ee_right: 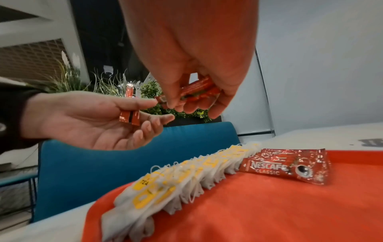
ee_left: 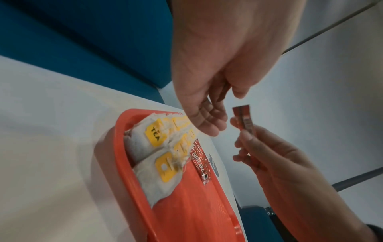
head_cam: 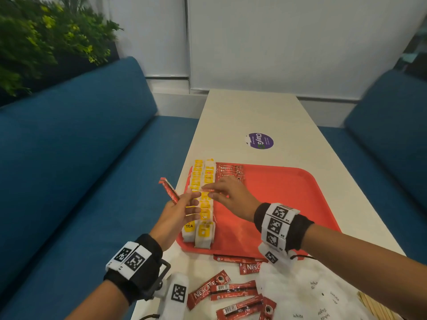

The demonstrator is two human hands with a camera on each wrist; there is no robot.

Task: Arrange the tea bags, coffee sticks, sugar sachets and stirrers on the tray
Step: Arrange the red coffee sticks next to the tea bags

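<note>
- One coffee stick (head_cam: 169,190) is pinched by the left hand (head_cam: 176,213) above the tray's (head_cam: 277,192) left edge.
- Another coffee stick (ee_right: 194,93) is gripped in the right hand's (head_cam: 227,195) curled fingers, above the tea bags (head_cam: 202,199) on the tray.

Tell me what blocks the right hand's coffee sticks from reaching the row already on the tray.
Nothing visible. The right hand holds red Nescafe coffee sticks above the red plastic tray; bare tray floor lies beside the laid coffee-stick row.
</note>
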